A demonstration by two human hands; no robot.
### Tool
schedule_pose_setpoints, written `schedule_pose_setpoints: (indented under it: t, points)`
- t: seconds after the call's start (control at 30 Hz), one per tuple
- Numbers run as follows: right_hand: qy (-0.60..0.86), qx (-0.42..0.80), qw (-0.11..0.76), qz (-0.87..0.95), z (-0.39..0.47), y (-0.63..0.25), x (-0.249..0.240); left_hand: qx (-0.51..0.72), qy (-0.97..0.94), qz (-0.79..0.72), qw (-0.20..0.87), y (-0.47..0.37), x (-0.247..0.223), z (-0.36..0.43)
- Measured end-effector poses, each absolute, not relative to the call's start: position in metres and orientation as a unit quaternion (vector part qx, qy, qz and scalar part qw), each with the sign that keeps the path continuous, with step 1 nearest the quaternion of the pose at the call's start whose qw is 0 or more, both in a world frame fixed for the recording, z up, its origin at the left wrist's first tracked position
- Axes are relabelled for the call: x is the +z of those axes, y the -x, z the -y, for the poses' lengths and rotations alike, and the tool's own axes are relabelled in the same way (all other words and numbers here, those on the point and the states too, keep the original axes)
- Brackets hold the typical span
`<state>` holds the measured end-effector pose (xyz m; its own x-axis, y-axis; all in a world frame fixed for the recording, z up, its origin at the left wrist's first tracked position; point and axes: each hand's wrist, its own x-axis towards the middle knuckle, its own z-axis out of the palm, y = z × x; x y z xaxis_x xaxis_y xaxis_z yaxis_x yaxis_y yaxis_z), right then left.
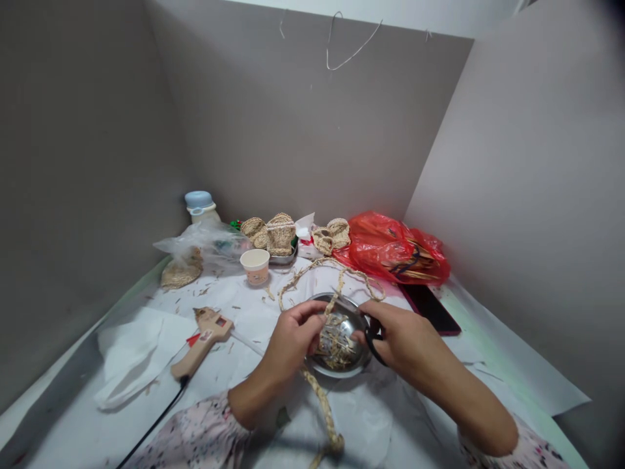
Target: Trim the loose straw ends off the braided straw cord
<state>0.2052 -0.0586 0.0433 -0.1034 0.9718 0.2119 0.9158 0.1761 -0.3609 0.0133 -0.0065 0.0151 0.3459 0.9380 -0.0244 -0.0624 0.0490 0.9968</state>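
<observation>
My left hand (299, 332) pinches a braided straw cord (319, 394) over the left side of a metal bowl (359, 361). My right hand (395, 329) holds black-handled scissors (375, 342), whose blades reach left across the bowl to the cord. Straw scraps (336, 348) lie inside the bowl. One part of the cord runs toward me and ends near a knot; the rest loops on the table behind the bowl.
A glue gun (208, 335) with a black cable lies at left. Behind stand a paper cup (255, 266), woven straw pieces (280, 234), a blue-lidded bottle (200, 207) and a red plastic bag (381, 244). A dark phone (430, 309) lies right, near tall grey panels (303, 130).
</observation>
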Motion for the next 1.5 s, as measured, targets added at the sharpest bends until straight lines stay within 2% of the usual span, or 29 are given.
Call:
schedule_pose_setpoints:
  t: [0.23, 0.37, 0.5, 0.6, 0.83, 1.2, 1.5]
  points:
    - [0.594, 0.365, 0.47, 0.541, 0.045, -0.199, 0.039, 0.358, -0.472, -0.277, 0.756, -0.016, 0.018, 0.014]
    - [0.547, 0.457, 0.541, 0.446, 0.04, -0.197, 0.031, 0.277, -0.482, -0.235, 0.798, -0.016, 0.017, 0.018]
    - [0.519, 0.495, 0.565, 0.408, 0.039, -0.195, 0.027, 0.221, -0.504, -0.225, 0.804, -0.014, 0.016, 0.02]
    - [0.52, 0.486, 0.575, 0.403, 0.039, -0.193, 0.024, 0.228, -0.54, -0.231, 0.776, -0.016, 0.018, 0.021]
    - [0.535, 0.45, 0.577, 0.422, 0.04, -0.186, 0.018, 0.345, -0.586, -0.339, 0.65, -0.023, 0.015, 0.021]
    - [0.531, 0.353, 0.58, 0.507, 0.013, -0.182, 0.024, 0.377, -0.544, -0.351, 0.662, -0.018, 0.013, 0.011]
    - [0.578, 0.144, 0.484, 0.641, 0.018, -0.182, 0.001, 0.405, -0.517, -0.391, 0.645, -0.016, 0.004, 0.004]
